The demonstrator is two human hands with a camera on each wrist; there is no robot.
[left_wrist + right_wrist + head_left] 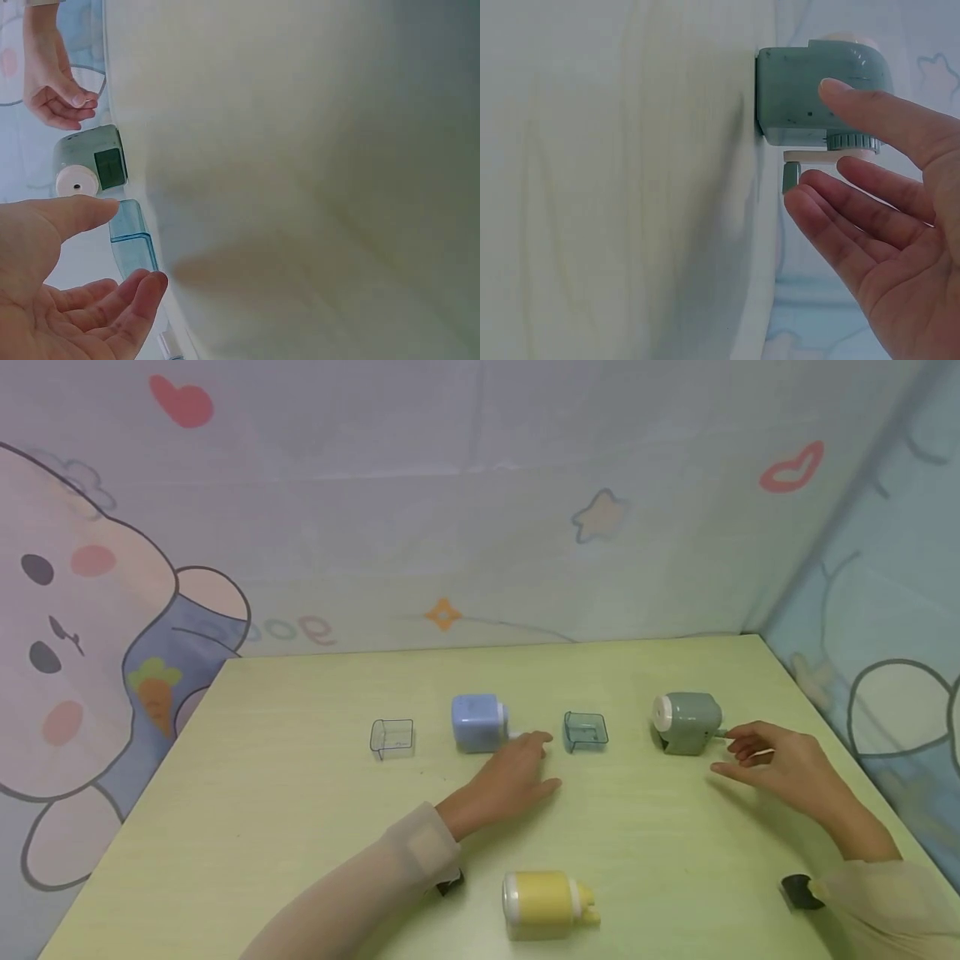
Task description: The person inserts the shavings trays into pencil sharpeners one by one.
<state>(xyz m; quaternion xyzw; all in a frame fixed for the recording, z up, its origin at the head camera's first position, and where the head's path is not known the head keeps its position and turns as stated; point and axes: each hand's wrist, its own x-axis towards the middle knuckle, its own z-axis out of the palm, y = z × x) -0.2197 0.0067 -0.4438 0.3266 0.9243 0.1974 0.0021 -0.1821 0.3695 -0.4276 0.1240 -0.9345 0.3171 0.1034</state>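
A green crank pencil sharpener (pixel 686 723) stands at the right of the table, its drawer slot showing dark in the left wrist view. My right hand (pixel 783 768) is beside its crank handle (pixel 791 178), fingers loosely bent and thumb apart; whether a fingertip touches the handle I cannot tell. My left hand (pixel 506 781) hovers between a blue pencil sharpener (pixel 477 723) and a clear teal shavings drawer (pixel 586 731), thumb and fingers spread apart with nothing between them. Part of the blue sharpener's crank is hidden behind the left hand.
A clear bluish drawer (pixel 392 737) lies left of the blue sharpener. Nearer the front is a yellow pencil sharpener (pixel 543 904). A patterned cloth (pixel 480 527) hangs behind the pale table (pixel 300 843), with more cloth at the right side.
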